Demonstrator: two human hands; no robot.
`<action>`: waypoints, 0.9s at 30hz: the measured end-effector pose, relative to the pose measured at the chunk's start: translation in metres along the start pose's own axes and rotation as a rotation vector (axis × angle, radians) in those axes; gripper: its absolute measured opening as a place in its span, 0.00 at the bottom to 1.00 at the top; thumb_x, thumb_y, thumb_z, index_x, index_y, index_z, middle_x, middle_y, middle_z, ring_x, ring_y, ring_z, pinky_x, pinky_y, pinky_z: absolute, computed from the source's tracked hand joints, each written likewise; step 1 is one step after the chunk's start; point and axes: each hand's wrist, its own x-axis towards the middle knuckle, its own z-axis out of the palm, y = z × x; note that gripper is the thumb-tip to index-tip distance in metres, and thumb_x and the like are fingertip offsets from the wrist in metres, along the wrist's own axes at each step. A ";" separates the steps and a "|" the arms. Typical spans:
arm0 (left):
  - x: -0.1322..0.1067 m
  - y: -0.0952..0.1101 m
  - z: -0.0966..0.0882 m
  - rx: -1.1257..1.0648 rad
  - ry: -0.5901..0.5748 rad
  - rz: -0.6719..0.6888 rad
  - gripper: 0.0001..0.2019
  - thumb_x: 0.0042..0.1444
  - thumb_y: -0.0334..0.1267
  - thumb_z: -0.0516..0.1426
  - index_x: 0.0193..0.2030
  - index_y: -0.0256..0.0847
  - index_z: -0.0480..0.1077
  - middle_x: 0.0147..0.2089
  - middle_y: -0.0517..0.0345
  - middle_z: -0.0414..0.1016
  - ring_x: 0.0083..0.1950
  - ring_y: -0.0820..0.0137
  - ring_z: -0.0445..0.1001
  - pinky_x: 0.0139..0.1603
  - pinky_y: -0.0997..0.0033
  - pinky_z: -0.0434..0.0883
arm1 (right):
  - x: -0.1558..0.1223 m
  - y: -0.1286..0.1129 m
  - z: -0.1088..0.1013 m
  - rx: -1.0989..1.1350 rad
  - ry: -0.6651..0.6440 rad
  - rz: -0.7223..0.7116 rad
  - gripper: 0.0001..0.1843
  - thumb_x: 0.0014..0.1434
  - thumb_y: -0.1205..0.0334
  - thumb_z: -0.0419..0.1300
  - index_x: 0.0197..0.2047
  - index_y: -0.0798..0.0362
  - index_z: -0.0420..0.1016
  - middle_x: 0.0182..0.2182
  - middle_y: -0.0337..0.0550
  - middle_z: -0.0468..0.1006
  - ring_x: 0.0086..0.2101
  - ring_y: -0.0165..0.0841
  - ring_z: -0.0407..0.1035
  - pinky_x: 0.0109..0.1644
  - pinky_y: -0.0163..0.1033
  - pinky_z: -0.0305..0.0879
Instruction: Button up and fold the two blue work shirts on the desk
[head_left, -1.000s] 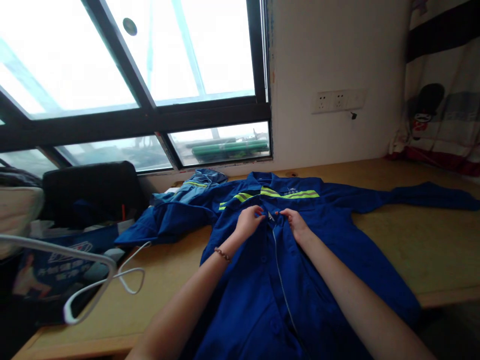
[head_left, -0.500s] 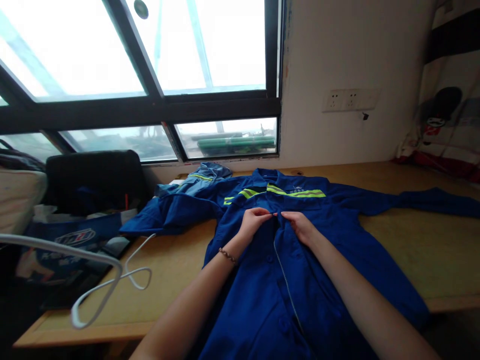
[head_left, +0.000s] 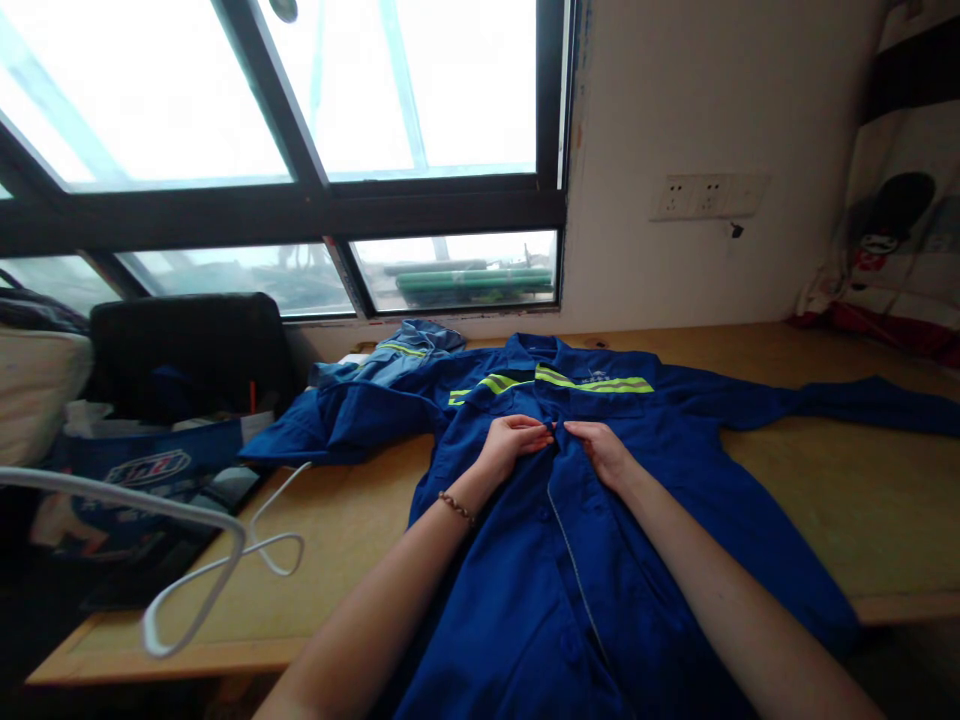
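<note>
A blue work jacket with yellow-green reflective stripes lies spread flat on a wooden table, collar toward the wall. My left hand and my right hand meet at the upper part of its front placket, just below the collar. Both have their fingers curled and pinched on the two front edges of the cloth. A bead bracelet sits on my left wrist.
A second blue garment lies bunched at the jacket's left sleeve. A white plastic hanger juts over the table's left front corner. A black bag and a printed blue bag stand left of the table. Patterned cloth hangs at far right.
The small gap at the placket between my fingers has closed; both hands now pinch the front edges together. The view has shifted slightly, hands otherwise in place.
</note>
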 end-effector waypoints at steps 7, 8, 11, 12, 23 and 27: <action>-0.002 -0.001 0.006 0.087 0.030 0.061 0.10 0.37 0.35 0.64 0.27 0.33 0.71 0.25 0.52 0.75 0.28 0.68 0.74 0.33 0.69 0.73 | 0.002 0.001 -0.004 -0.014 -0.015 -0.031 0.05 0.45 0.66 0.59 0.28 0.59 0.75 0.26 0.46 0.77 0.27 0.31 0.71 0.30 0.33 0.65; -0.003 -0.001 0.007 0.097 0.034 0.065 0.10 0.36 0.35 0.64 0.26 0.33 0.71 0.25 0.52 0.75 0.28 0.68 0.74 0.33 0.69 0.72 | 0.003 0.002 -0.004 -0.055 -0.004 -0.058 0.07 0.43 0.66 0.61 0.29 0.58 0.74 0.25 0.45 0.77 0.26 0.31 0.70 0.30 0.33 0.65; -0.005 0.000 0.010 0.119 0.037 0.060 0.10 0.35 0.36 0.64 0.26 0.33 0.72 0.25 0.52 0.75 0.28 0.68 0.74 0.34 0.69 0.72 | 0.004 0.006 -0.004 -0.285 0.084 -0.204 0.09 0.41 0.61 0.63 0.28 0.57 0.73 0.21 0.41 0.75 0.22 0.30 0.68 0.25 0.34 0.62; -0.006 0.001 0.011 0.121 0.035 0.053 0.10 0.36 0.37 0.64 0.26 0.33 0.72 0.25 0.52 0.75 0.28 0.69 0.74 0.34 0.69 0.72 | 0.004 0.008 -0.004 -0.393 0.111 -0.273 0.09 0.41 0.60 0.62 0.27 0.56 0.73 0.21 0.41 0.75 0.21 0.31 0.67 0.24 0.34 0.61; -0.008 -0.007 0.015 0.073 0.087 -0.004 0.13 0.36 0.40 0.64 0.23 0.33 0.68 0.21 0.60 0.68 0.22 0.78 0.67 0.24 0.79 0.66 | -0.002 0.020 0.005 -1.040 0.209 -0.676 0.04 0.46 0.63 0.57 0.27 0.52 0.65 0.16 0.34 0.68 0.20 0.28 0.63 0.25 0.32 0.55; -0.006 -0.004 0.013 -0.068 0.099 -0.076 0.12 0.38 0.37 0.63 0.26 0.33 0.67 0.21 0.61 0.66 0.21 0.79 0.66 0.25 0.79 0.66 | 0.004 0.019 0.003 -0.859 0.152 -0.620 0.10 0.44 0.60 0.59 0.32 0.53 0.64 0.18 0.33 0.67 0.20 0.27 0.62 0.25 0.31 0.56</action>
